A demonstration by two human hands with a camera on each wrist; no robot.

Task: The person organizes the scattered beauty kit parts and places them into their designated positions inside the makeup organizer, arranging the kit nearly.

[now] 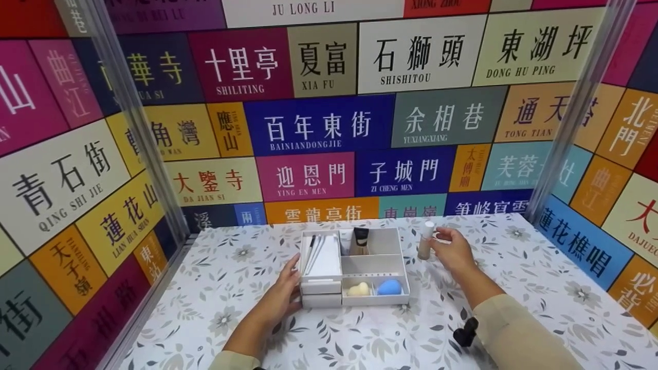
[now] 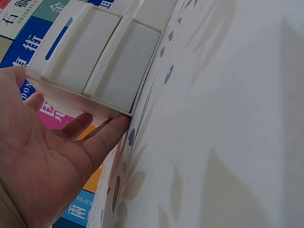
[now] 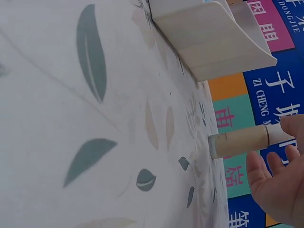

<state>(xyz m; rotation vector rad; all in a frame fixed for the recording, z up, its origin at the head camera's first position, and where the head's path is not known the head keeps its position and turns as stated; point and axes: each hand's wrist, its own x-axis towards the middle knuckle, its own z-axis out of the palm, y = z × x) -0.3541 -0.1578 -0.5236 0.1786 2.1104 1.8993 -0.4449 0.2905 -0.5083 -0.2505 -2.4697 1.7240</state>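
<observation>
A white desktop organizer (image 1: 375, 264) with two small drawers (image 2: 88, 47) at its front left stands on the table. My left hand (image 1: 280, 290) rests its fingers along the organizer's left side, fairly straight. To the right of the organizer, my right hand (image 1: 455, 252) pinches the white cap of a beige foundation bottle (image 1: 425, 244). The bottle is upright, its base at or just above the tabletop; I cannot tell which. In the right wrist view the thumb (image 3: 290, 124) lies on the cap, and part of the grip is hidden behind it.
Inside the organizer are several slim brushes (image 1: 316, 254), a black-capped beige container (image 1: 361, 239), a cream sponge (image 1: 358, 289) and a blue sponge (image 1: 389, 287). A floral cloth (image 1: 370, 339) covers the table. Printed walls with metal posts (image 1: 570, 113) enclose it.
</observation>
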